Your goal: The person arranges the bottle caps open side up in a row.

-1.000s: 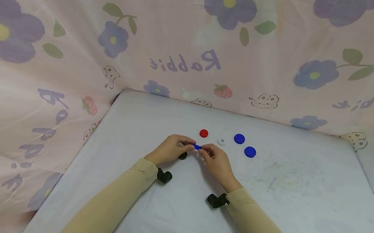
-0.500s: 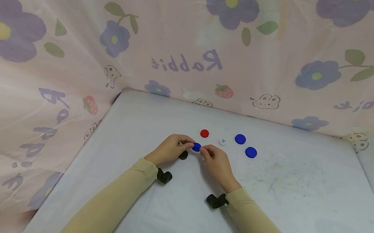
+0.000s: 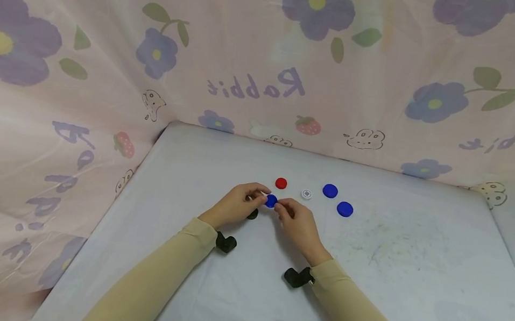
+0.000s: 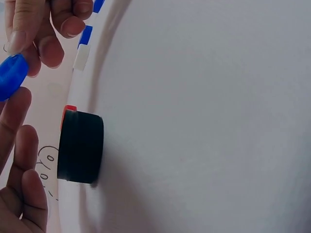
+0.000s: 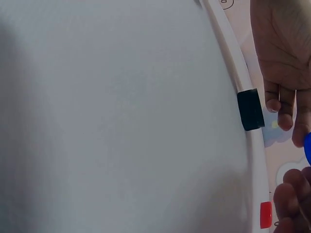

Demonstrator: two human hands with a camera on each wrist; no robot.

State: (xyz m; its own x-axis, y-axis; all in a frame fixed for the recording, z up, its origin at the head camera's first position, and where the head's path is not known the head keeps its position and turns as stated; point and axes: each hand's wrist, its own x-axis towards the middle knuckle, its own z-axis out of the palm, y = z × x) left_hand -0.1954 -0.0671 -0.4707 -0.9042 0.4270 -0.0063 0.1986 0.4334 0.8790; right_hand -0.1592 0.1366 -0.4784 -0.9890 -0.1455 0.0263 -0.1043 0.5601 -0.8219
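Held blue disc: was raised above the tabletop, nearer the person than the red disc and slightly to its left, with its round face showing in the head view
Left hand: grasped that raised disc at its left edge, nearer the person than the red disc and to its left – the left wrist view showed one fingertip against the rim
Right hand: pinched the opposite edge between thumb and finger, nearer than the red disc and to its right – its other fingers were bent and clear of the rim
Dark cylinder: rested nearer the person than the red disc and to its left, partly covered by the left hand in the head view
White disc: lay just right of the red disc, its face patterned
Far blue disc: lay flat, well to the right of the red disc and about level with it
Near blue disc: lay farther right of the red disc and a little nearer the person
Table: spread white around the red disc, with smudges well to its right
Curtain: hung behind the red disc, pink and printed with flowers
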